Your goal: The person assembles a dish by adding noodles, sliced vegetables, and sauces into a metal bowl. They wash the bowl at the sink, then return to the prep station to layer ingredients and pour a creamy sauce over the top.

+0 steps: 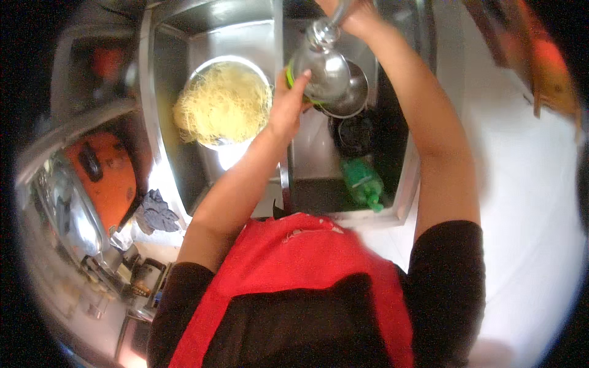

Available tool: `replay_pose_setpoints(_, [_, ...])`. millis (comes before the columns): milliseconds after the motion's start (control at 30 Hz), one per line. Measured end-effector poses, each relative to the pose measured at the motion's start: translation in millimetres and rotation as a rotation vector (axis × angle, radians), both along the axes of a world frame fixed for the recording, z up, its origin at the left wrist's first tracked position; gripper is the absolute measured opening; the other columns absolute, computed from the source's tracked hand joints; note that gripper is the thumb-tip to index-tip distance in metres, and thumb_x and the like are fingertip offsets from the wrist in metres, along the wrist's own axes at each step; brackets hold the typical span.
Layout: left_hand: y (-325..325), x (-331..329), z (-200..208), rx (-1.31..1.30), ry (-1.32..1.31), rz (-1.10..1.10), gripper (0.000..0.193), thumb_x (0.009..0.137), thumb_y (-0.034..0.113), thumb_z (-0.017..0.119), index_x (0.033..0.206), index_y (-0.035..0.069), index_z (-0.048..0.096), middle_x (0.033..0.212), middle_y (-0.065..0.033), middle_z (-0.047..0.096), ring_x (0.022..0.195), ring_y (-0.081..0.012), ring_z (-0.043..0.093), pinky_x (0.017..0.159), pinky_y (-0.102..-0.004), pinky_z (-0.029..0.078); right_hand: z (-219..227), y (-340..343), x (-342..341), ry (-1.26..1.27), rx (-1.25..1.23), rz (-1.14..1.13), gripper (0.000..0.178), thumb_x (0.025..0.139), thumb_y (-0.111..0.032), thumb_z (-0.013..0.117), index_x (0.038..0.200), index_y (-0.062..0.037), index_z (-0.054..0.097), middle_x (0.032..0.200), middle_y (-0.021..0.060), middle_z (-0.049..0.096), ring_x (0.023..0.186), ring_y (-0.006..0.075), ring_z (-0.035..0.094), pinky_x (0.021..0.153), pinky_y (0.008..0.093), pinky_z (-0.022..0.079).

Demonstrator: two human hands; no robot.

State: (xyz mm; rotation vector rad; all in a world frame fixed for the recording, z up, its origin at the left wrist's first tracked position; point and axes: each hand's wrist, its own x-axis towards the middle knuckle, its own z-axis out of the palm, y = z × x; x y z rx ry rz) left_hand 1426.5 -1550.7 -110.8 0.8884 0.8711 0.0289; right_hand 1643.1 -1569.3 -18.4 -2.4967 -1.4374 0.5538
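My left hand (287,107) is closed on the left side of a shiny, rounded vessel (325,76) with a yellow-green edge, its thumb lying over the near side. A knobbed metal piece (323,34) sits right above the vessel, and a grey shaft runs up from it; whether they are joined to the vessel I cannot tell. My right hand (353,17) is beside that shaft at the top edge, its fingers cut off and partly hidden. Behind the vessel shows a round metal bowl (354,98). Left of my left hand, a metal colander or bowl (253,64) holds a heap of pale yellow noodles (224,105).
The two-basin steel sink (283,178) has a divider in the middle. A dark round item (354,132) and a green bottle (363,183) lie in the right basin. An orange board (105,175), a metal tray (72,202) and a grey cloth (157,211) are at left.
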Motion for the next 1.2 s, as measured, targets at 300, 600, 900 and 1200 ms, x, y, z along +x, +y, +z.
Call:
replay_pose_setpoints(300, [-8, 6, 4, 0.051, -0.073, 0.041, 0.067, 0.087, 0.034, 0.060, 0.137, 0.008, 0.025, 0.130, -0.0147, 0.041, 0.116, -0.0288, 0.046, 0.083, -0.0412, 0.050, -175, -262, -109, 0.269, -0.122, -0.822, 0.020, 0.087, -0.025, 0.053, 0.096, -0.0085, 0.061, 0.083, 0.0157, 0.065, 0.075, 0.0338, 0.063, 0.069, 0.0435, 0.049])
replay_pose_setpoints(600, [-8, -4, 9, 0.045, -0.067, -0.011, 0.066, 0.089, 0.033, 0.057, 0.138, 0.006, 0.022, 0.132, -0.0157, 0.040, 0.118, -0.0297, 0.045, 0.088, -0.0445, 0.046, -265, -238, -200, -0.007, -0.382, -0.454, 0.047, 0.076, -0.004, 0.057, 0.123, -0.0077, 0.051, 0.121, 0.0200, 0.052, 0.098, 0.0369, 0.059, 0.082, 0.0443, 0.049])
replay_pose_setpoints(900, [-7, -5, 4, 0.086, -0.035, -0.093, 0.063, 0.089, 0.038, 0.055, 0.138, 0.011, 0.026, 0.132, -0.0125, 0.039, 0.118, -0.0264, 0.043, 0.086, -0.0422, 0.046, -180, -278, -165, 1.003, 0.220, -0.895, 0.038, 0.070, -0.010, 0.063, 0.108, -0.0093, 0.060, 0.089, 0.0125, 0.064, 0.081, 0.0198, 0.060, 0.073, 0.0326, 0.048])
replay_pose_setpoints(1200, [-25, -3, 26, 0.071, 0.034, -0.133, 0.058, 0.091, 0.038, 0.054, 0.136, 0.013, 0.029, 0.122, -0.0119, 0.048, 0.109, -0.0229, 0.049, 0.082, -0.0391, 0.047, -72, -146, -168, 0.348, 0.415, -0.421, 0.066, 0.071, -0.016, 0.065, 0.132, -0.0100, 0.041, 0.135, 0.0132, 0.040, 0.122, 0.0289, 0.041, 0.103, 0.0460, 0.028])
